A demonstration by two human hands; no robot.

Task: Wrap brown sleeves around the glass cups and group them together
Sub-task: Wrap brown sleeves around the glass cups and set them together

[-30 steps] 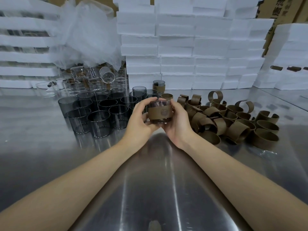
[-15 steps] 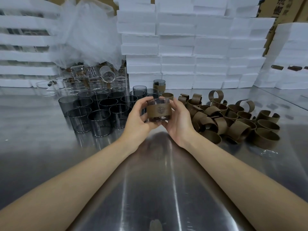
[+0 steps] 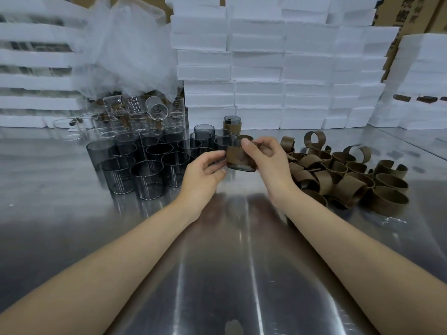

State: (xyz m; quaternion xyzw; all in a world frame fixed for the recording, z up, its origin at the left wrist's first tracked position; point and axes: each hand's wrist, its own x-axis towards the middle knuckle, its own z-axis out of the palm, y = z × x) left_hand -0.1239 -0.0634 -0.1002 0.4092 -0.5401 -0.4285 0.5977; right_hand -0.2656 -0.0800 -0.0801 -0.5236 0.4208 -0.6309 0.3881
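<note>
Head view: both hands meet above the metal table [image 3: 217, 274], with a glass cup [image 3: 242, 166] between them; the cup is off the table surface, and a brown sleeve [image 3: 238, 158] is wrapped around its wall; the cup's axis stands close to upright, mouth upward and base toward the table; motion blur hides any finer lean. The right hand [image 3: 268, 163] grips the cup from its own side, fingers curled round the sleeve and the index fingertip lying over the rim; the left hand [image 3: 202, 176] is curled too, its thumb and fingertips pinching the cup's near-left edge at the sleeve.

Outboard of the left hand stands a cluster of bare grey cups [image 3: 145, 165], all upright with mouths up, packed touching one another; beyond them, farther from the hand, sits clear glassware [image 3: 154, 110], some pieces tipped on their sides, under a heap of plastic wrap [image 3: 125, 44]. Just beyond the fingertips of both hands stands one finished cup [image 3: 232, 123], upright, with its own brown band. Outboard of the right hand lies a pile of loose sleeves [image 3: 350, 177]; some are closed rings lying at all angles, some are open curls. White foam boxes [image 3: 266, 68] are stacked along the far edge, well beyond both hands.
</note>
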